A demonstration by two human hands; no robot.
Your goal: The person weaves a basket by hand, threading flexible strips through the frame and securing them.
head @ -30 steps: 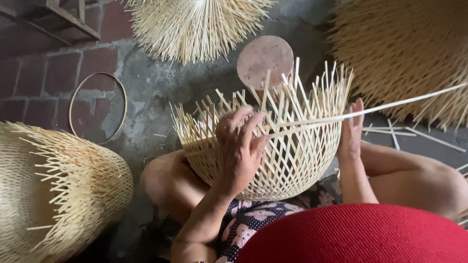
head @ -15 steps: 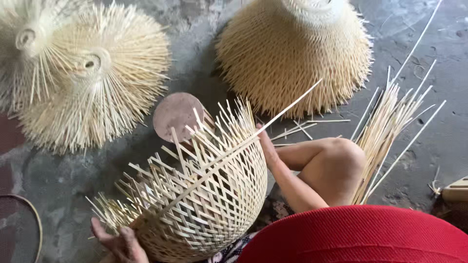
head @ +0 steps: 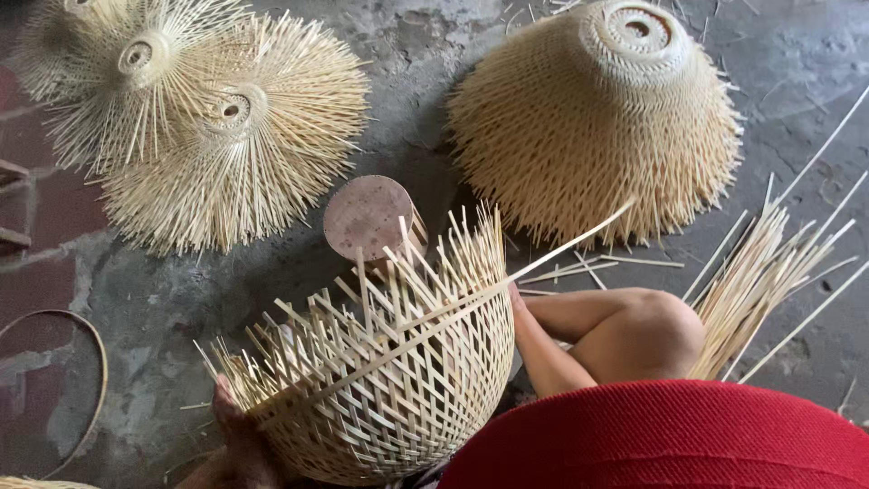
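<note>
A half-woven bamboo basket (head: 398, 380) with loose strip ends sticking up rests against my lap, tilted toward the left. A long bamboo strip (head: 561, 249) runs slantwise across its front, from the lower left rim up past the right side. My left hand (head: 237, 435) grips the basket's lower left rim where that strip starts. My right hand (head: 520, 303) presses against the basket's right side; its fingers are hidden behind the weave. My bent knee (head: 652, 330) lies just right of it.
A large finished woven dome (head: 597, 118) sits upside down at the top right. Two spiky unfinished shades (head: 235, 136) lie at the top left. A round wooden stump (head: 367, 217) stands behind the basket. Loose bamboo strips (head: 760, 281) lie at the right, a hoop (head: 90, 362) at the left.
My view swung right over the floor. The basket tipped toward the left. My left hand went from the basket's front down to its lower left rim; the strip now crosses the front.
</note>
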